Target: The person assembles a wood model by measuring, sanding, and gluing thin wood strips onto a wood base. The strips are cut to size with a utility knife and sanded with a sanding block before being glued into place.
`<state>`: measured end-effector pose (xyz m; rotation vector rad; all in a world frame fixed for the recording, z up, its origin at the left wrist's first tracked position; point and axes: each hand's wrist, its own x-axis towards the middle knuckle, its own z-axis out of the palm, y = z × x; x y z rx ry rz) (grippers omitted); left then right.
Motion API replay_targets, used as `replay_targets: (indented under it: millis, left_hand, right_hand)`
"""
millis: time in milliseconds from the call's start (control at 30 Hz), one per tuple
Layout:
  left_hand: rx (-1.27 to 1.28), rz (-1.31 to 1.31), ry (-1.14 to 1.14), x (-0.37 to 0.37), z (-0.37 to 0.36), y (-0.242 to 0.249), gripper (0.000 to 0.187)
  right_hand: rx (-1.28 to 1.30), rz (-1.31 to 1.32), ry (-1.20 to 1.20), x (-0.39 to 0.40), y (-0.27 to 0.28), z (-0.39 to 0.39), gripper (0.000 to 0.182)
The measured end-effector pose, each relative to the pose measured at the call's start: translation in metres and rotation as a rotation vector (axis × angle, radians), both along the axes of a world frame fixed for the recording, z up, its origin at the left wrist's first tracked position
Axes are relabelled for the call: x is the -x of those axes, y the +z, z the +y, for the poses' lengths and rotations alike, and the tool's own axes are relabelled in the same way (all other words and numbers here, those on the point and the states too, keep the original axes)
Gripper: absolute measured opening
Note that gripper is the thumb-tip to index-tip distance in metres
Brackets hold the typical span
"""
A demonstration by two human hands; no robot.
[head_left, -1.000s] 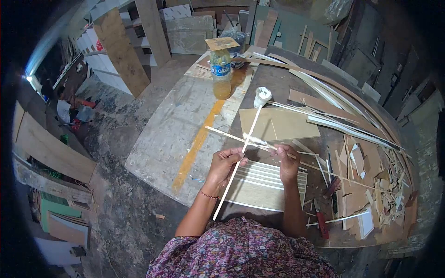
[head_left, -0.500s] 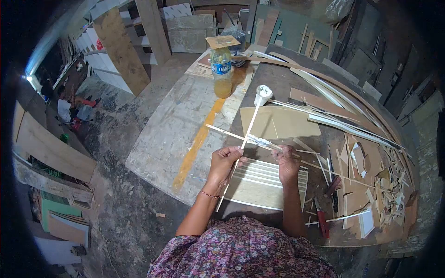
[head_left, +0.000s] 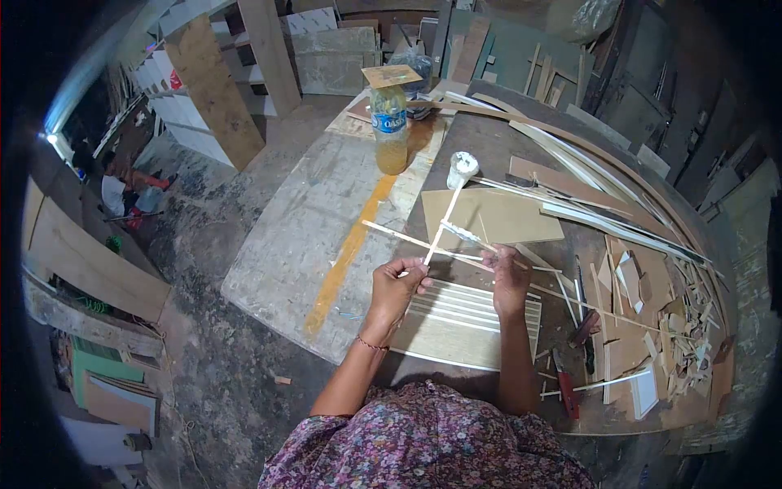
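Observation:
My left hand pinches a thin wooden strip that slants up and away toward a white cup. In my right hand is a small stick whose far end is coated in a white paste. That coated end meets the strip above my left fingers. Below both hands lies a pale board with several parallel light strips along its upper part. Another long thin strip crosses underneath, lying over the table.
A bottle of yellowish liquid, topped by a flat wooden piece, stands at the back. Wood scraps and a red-handled tool lie at right. A person sits on the floor far left.
The stick's coated end has moved farther up the strip, away from my left fingers. My right hand has shifted slightly to the right. My left hand stays nearly in place.

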<state>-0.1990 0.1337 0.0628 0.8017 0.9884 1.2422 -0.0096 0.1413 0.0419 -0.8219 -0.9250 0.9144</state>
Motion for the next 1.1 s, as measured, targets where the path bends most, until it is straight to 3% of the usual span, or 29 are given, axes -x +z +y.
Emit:
replay_targets:
  millis: [233, 333, 533, 733, 1100]
  left_hand:
    - [-0.018, 0.015, -0.015, 0.0, 0.002, -0.001, 0.011]
    - [0.042, -0.091, -0.011, -0.001, 0.0, 0.007, 0.014]
    - [0.063, 0.002, 0.012, 0.0, -0.001, 0.011, 0.011]
    - [0.041, 0.013, 0.004, 0.003, -0.001, 0.006, 0.007]
    - [0.092, -0.232, -0.165, 0.009, -0.002, 0.008, 0.017]
  right_hand:
    - [0.078, -0.053, 0.103, -0.001, -0.015, -0.01, 0.023]
    - [0.058, 0.221, 0.075, 0.004, -0.02, -0.009, 0.021]
    - [0.009, 0.431, 0.197, 0.001, -0.015, -0.003, 0.019]
    - [-0.004, 0.307, 0.188, 0.005, -0.018, -0.007, 0.021]
    - [0.006, 0.241, 0.155, 0.0, -0.023, -0.005, 0.02]
